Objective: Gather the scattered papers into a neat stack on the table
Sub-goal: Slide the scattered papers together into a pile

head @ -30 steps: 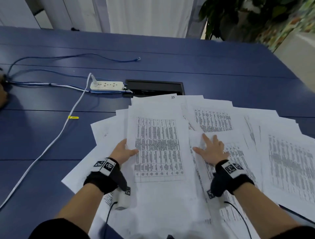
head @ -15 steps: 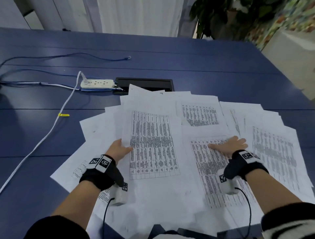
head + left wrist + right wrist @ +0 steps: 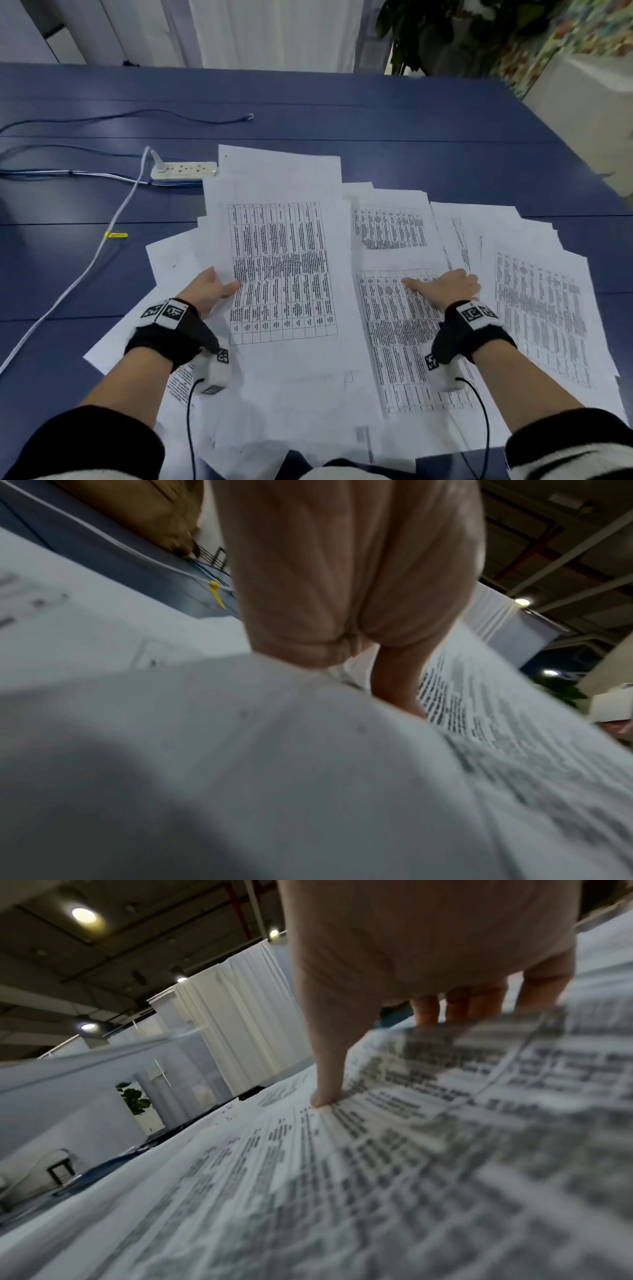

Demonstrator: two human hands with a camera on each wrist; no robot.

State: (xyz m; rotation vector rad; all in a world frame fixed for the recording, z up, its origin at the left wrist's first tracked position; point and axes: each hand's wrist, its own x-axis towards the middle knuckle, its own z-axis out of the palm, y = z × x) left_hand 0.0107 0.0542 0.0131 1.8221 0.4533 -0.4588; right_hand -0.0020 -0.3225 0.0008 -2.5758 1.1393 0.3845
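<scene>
a: where are the papers (image 3: 284, 267) lying?
b: they're fanning over the counter (image 3: 376, 113), centre to 3 o'clock, with a power strip (image 3: 185, 170) just beside them at 11 o'clock.
a: and the hands?
b: the left hand (image 3: 209, 291) is pinching papers at 9 o'clock, thumb on top. the right hand (image 3: 448, 286) is gripping papers toward 3 o'clock, with its fingers curling under an edge.

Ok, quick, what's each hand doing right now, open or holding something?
Left hand: holding the left printed sheet, pinched at its edge.
Right hand: holding the right printed sheet, pinched at its edge.
</scene>
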